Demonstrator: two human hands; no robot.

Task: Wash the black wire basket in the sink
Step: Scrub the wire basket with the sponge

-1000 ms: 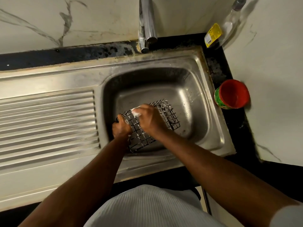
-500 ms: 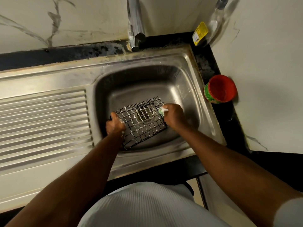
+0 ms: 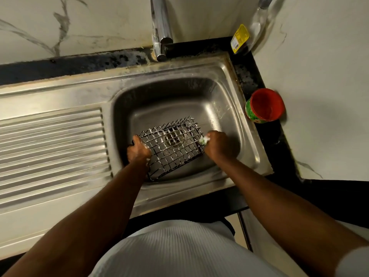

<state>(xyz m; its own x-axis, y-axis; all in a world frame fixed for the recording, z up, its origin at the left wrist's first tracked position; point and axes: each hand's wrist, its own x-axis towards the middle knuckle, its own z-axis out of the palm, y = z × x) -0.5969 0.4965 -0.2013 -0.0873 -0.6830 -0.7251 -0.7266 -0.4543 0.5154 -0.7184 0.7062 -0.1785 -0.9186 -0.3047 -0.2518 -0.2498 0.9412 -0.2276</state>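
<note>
Marble-veined wall point(image 3: 99, 21): pale with grey streaks, behind and to the right of the counter. Stainless steel sink point(image 3: 179, 68): one unit set into the counter, its rim stained along the back edge. Ribbed drainboard point(image 3: 52, 140): the left part of the unit, dry-looking. White ribbed garment point(image 3: 179, 248): the person's front, at the bottom of the view. Black countertop point(image 3: 275, 148): a narrow strip showing behind and right of the sink. Basin point(image 3: 223, 108): the right part of the unit, its walls wet and smeared. Tap point(image 3: 160, 27): chrome, mounted at the back rim, spout pointing toward the basin; no water visible. Black wire basket point(image 3: 173, 152): lies inside the basin over the drain, tilted, with white foam clinging to many wires. Clear bottle point(image 3: 257, 23): yellow label, standing in the back right corner of the counter. Red tub point(image 3: 265, 105): green printed side, on the counter just beside the sink's right rim. Left hand point(image 3: 138, 151): fingers curled round the basket's left edge, gripping it. Right hand point(image 3: 218, 145): at the basket's right edge, fingers closed and pinching a scrub pad. Drain point(image 3: 173, 139): perforated, seen through the basket's mesh. Scrub pad point(image 3: 204, 139): small, white-green, soapy, touching the basket's right side.
</note>
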